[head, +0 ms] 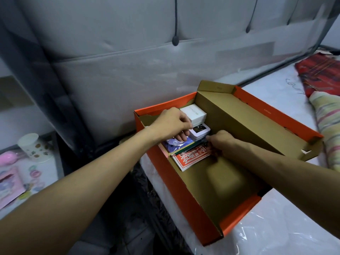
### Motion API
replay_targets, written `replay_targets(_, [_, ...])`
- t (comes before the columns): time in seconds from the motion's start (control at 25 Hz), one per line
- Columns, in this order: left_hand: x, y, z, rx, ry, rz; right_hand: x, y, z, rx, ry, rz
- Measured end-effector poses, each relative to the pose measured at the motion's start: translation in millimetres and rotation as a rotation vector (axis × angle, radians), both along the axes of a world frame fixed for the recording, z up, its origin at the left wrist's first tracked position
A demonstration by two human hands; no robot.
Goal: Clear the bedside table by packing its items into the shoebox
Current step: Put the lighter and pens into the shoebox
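An orange shoebox (184, 196) lies open on the mattress, its lid (257, 116) folded back to the right. Inside at the far end sit a white square box (193, 114), a smaller white box with a dark picture on top (200, 132), a purple-blue packet (174, 145) and a red patterned packet (191, 157). Pencils (184, 150) lie between the packets. My left hand (171, 126) reaches into the box, its curled fingers resting on the small white box and the purple packet. My right hand (220, 142) pinches the pencils' ends beside the red packet.
The bedside table (46, 172) at the lower left carries a white patterned cup (35, 148), pink items (9, 179) and several small colourful rings (35, 173). A grey padded headboard (128, 52) stands behind. A red cloth (320, 74) and a striped pillow (329, 126) lie on the bed.
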State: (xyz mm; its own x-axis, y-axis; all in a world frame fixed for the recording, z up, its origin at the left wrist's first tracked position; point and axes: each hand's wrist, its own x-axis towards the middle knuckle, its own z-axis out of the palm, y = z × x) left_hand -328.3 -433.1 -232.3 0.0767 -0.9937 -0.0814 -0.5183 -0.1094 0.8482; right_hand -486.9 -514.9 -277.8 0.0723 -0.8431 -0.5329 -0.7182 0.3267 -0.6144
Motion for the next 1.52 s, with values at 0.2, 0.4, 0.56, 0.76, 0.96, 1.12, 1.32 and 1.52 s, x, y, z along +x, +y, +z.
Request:
replay_targets(0.2, [23,43,47,-0.150,0.159,0.114,21,47,66,-0.226,-0.156,0.196])
replay_targets(0.4, [93,176,70,-0.187,0.149,0.371,109,153,105,-0.550,-0.168,0.648])
replay_targets(0.56, [161,308,50,-0.103,0.155,0.646,192,242,87,-0.464,-0.204,0.940])
replay_targets(0.76, [259,490,-20,0.064,0.058,1.140,297,352,32,-0.422,-0.092,1.277])
replay_targets(0.96, [309,560,-95,0.382,-0.212,1.211,373,400,-39,-0.600,0.080,1.331])
replay_targets(1.12, [320,541,-123,0.513,-0.411,1.107,436,400,-69,-0.772,0.034,1.172])
replay_targets(1.32, [331,532,-137,0.502,-0.450,1.084,472,393,-92,-0.806,0.132,1.186])
replay_targets(1.52, [339,533,-133,0.553,-0.470,1.098,477,368,-82,-0.638,0.038,1.096])
